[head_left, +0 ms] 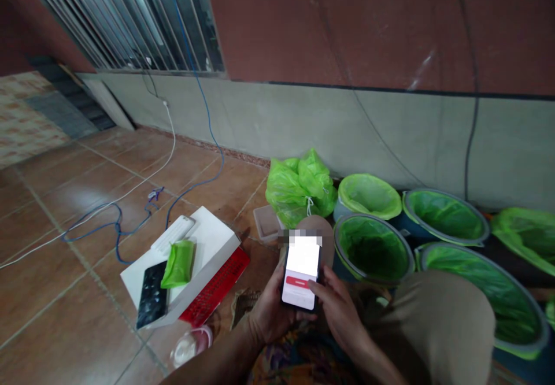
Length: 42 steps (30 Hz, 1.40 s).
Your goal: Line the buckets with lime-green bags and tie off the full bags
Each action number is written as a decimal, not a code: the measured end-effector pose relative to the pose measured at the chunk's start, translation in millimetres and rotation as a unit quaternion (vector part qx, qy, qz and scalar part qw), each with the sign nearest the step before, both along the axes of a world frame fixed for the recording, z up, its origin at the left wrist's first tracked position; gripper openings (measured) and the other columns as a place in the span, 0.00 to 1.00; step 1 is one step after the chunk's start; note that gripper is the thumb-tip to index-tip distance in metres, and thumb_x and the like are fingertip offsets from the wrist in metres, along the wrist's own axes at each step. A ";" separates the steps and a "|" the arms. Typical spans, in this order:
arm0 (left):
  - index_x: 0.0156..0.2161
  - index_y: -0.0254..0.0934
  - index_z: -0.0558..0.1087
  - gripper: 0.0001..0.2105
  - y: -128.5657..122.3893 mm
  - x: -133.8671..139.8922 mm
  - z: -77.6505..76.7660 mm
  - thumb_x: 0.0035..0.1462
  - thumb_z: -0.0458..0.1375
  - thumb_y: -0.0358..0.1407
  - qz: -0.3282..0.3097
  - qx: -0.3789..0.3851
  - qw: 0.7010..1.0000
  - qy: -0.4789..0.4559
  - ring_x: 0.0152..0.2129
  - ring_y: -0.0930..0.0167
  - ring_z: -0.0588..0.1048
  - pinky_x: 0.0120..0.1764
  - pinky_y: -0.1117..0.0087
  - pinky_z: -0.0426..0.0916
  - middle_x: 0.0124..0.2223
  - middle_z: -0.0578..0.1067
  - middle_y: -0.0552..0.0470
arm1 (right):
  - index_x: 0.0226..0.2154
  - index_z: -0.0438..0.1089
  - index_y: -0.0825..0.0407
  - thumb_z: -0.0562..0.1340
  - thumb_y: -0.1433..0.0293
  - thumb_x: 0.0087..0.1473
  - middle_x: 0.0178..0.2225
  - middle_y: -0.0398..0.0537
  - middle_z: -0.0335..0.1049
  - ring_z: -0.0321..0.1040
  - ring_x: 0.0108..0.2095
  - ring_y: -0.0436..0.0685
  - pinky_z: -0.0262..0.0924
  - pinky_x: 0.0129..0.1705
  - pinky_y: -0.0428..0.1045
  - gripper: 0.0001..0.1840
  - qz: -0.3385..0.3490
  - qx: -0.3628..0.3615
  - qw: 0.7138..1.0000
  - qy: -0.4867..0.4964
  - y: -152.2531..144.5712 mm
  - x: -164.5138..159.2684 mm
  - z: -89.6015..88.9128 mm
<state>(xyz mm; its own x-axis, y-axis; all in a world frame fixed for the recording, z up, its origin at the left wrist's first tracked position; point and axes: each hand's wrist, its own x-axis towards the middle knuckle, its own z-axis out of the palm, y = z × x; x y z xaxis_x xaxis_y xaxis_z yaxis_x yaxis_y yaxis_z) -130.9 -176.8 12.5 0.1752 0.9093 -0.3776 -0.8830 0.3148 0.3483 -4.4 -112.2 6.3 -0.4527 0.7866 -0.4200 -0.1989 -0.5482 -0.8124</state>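
A smartphone (296,301) is held upright in front of my lap. Its lit screen shows a white area above a red bar; the top edge is pixelated. My left hand (273,310) is closed around its left side and lower back. My right hand (340,307) is at the right edge, one digit on the screen by the red bar and another finger along the side. The rest of its fingers are curled and partly hidden. My knee (451,321) is bent at the right.
Several bins with green liners, one bin (373,246) nearest, stand along the wall. A tied green bag (299,185) leans there. On the left are a white box (208,234), a green packet (178,263), a dark tablet-like slab (152,295), a plastic cup (191,345) and cables (119,232).
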 end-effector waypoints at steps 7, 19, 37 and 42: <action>0.53 0.32 0.73 0.24 0.4 0.1 0.5 0.65 0.47 0.48 0.005 0.002 1.000 0.003 0.38 0.63 0.79 0.33 0.65 0.76 0.47 0.79 0.39 | 0.47 0.71 0.48 0.72 0.60 0.42 0.46 0.49 0.76 0.72 0.46 0.64 0.64 0.50 0.57 0.27 0.008 0.008 1.000 0.007 1.1 -0.5 -0.4; 0.54 0.33 0.72 0.24 1.0 0.1 2.0 0.65 0.47 0.48 -0.003 -0.002 1.000 0.009 0.37 0.64 0.79 0.33 0.67 0.76 0.45 0.79 0.41 | 0.45 0.73 0.47 0.73 0.60 0.40 0.47 0.48 0.76 0.73 0.45 0.64 0.67 0.46 0.56 0.27 0.001 0.003 1.000 0.006 0.4 -1.4 3.6; 0.52 0.33 0.73 0.25 1.8 0.2 7.0 0.65 0.45 0.49 -0.013 -0.018 0.999 0.024 0.37 0.64 0.79 0.33 0.66 0.76 0.46 0.79 0.41 | 0.49 0.71 0.49 0.72 0.61 0.44 0.45 0.48 0.77 0.74 0.43 0.62 0.67 0.46 0.55 0.28 0.014 -0.003 1.000 0.014 0.6 -1.4 6.6; 0.53 0.32 0.73 0.26 1.5 0.1 5.7 0.65 0.45 0.50 -0.009 -0.006 1.000 0.025 0.38 0.64 0.78 0.34 0.65 0.76 0.47 0.79 0.40 | 0.48 0.71 0.49 0.72 0.61 0.44 0.46 0.48 0.77 0.73 0.44 0.62 0.66 0.47 0.55 0.28 0.010 -0.002 1.000 0.019 0.8 -0.2 3.4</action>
<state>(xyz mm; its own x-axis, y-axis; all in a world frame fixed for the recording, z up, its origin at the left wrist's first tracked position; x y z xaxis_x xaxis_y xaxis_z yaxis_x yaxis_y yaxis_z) -130.7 -175.3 18.2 0.1728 0.9010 -0.3978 -0.8589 0.3356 0.3870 -4.6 -111.5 9.7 -0.4831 0.7761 -0.4054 -0.2184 -0.5551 -0.8026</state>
